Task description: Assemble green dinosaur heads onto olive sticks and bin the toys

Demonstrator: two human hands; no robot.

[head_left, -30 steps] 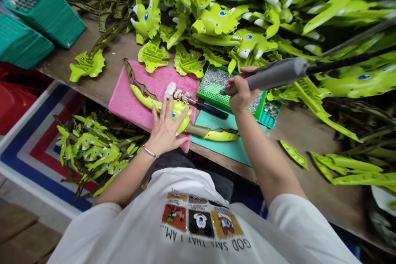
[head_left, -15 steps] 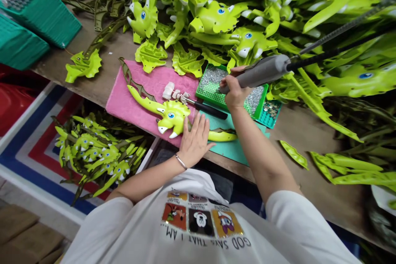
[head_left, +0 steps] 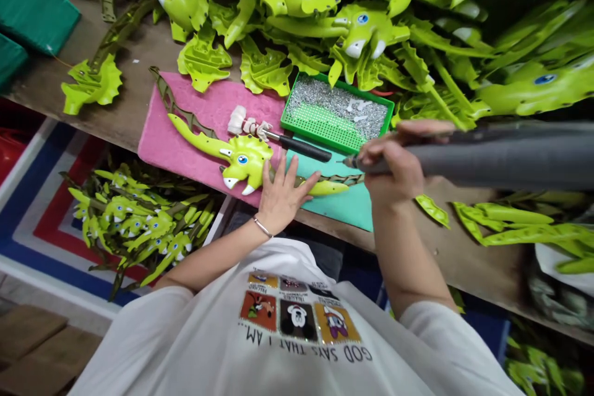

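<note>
My left hand lies flat with fingers spread, touching the middle of a lime-green plastic triceratops piece just behind its head. That piece rests across a pink textured mat and a teal cutting mat. My right hand grips a thick grey corded tool, its fine metal tip above the teal mat. A black-handled tool with white pieces at its end lies on the pink mat, next to a green tray of silver studs.
Heaps of lime-green dinosaur parts cover the wooden bench behind the mats. Teal crates stand at the far left. Below the bench edge, a striped bin holds more green parts.
My left hand has moved from the dinosaur's head toward its body. My right hand has swung the grey tool level and moved right, away from the stud tray. The view has shifted slightly.
</note>
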